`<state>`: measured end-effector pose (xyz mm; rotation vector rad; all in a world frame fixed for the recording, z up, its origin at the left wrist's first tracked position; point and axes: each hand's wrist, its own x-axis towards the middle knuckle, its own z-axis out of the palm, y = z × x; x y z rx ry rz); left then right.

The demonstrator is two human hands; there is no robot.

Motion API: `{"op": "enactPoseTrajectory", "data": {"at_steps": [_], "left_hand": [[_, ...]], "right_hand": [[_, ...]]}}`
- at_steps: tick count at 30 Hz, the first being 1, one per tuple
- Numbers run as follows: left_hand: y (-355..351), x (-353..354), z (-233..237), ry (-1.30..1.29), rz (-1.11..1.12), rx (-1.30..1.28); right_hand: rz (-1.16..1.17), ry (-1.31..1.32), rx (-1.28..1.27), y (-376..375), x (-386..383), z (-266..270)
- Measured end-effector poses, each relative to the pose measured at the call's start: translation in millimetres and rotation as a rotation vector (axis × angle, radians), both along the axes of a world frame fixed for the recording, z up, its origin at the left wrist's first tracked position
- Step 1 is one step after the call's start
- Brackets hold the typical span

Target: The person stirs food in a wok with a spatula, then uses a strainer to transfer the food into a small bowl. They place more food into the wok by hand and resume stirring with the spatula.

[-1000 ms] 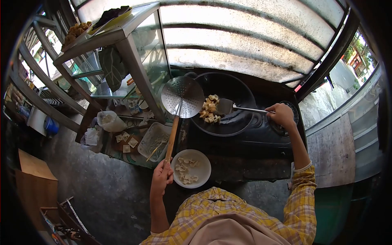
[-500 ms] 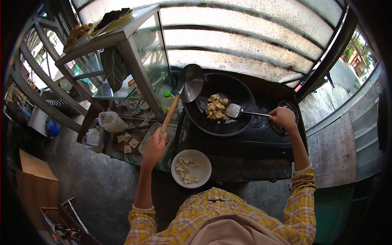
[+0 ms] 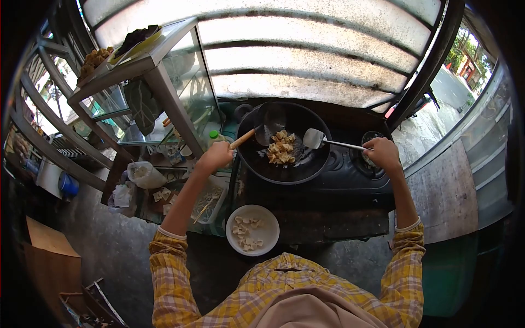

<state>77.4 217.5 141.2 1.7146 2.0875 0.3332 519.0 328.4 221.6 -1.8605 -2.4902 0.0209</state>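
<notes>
My left hand (image 3: pixel 217 155) is closed round the wooden handle of a skimmer (image 3: pixel 272 121), whose wide round head dips into the left side of a dark wok (image 3: pixel 257 167). Browned, folded dumplings (image 3: pixel 281 148) lie heaped in the wok, just right of the skimmer's head. My right hand (image 3: pixel 384 154) grips the end of a metal spatula (image 3: pixel 314 139); its flat blade is inside the wok, to the right of the dumplings. The wok sits on a black stove (image 3: pixel 322 188).
A white bowl (image 3: pixel 273 224) with several pale uncooked dumplings stands in front of the stove. Left of it are a clear plastic tub (image 3: pixel 217 202), a plastic bag (image 3: pixel 146 174) and a green-capped bottle (image 3: pixel 214 134). A glass display case (image 3: pixel 191 82) rises at the back left.
The skimmer has gone from above the wok's left rim down into the wok, my left hand moving forward. The spatula has stayed on the right, its blade shifting slightly.
</notes>
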Motion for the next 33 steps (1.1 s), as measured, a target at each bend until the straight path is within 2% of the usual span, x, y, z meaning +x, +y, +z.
{"op": "enactPoseTrajectory", "data": {"at_steps": [5, 8, 11, 14, 16, 17, 20, 23, 26, 33], "left_hand": [[1.8, 0.1, 28.0, -0.057, -0.077, -0.244], [7.4, 0.3, 32.6, -0.373, 0.029, -0.507], [12.3, 1.8, 21.3, -0.572, 0.096, -0.621], [16.3, 7.8, 24.9, -0.73, 0.108, -0.705], [18.7, 13.9, 27.3, -0.741, 0.113, -0.719], [19.3, 15.4, 28.7, -0.748, 0.12, -0.722], [18.4, 19.0, 25.1, -0.724, 0.12, -0.692], [12.4, 27.7, 29.2, -0.737, 0.15, -0.667], [11.9, 20.6, 17.6, -0.916, 0.171, -0.654], [-1.1, 24.7, 9.0, -1.067, 0.237, -0.604]], "right_hand": [[-0.002, 0.107, 0.113, 3.9, 12.0, -2.7], [0.005, 0.12, 0.167, 3.4, 14.5, -9.8], [0.033, 0.066, 0.229, 1.1, 11.4, -20.8], [0.089, -0.032, 0.277, 7.9, 6.5, -55.5], [0.119, -0.089, 0.255, 5.3, -1.5, -69.0], [0.136, -0.029, 0.214, 2.3, -0.8, -71.7], [0.165, 0.108, 0.201, -7.6, -0.5, -59.4], [0.114, 0.094, 0.174, -16.3, -0.8, -25.3], [0.068, -0.015, 0.138, -13.5, 2.9, -0.1], [0.029, -0.132, 0.088, -17.9, -1.5, 42.0]]}}
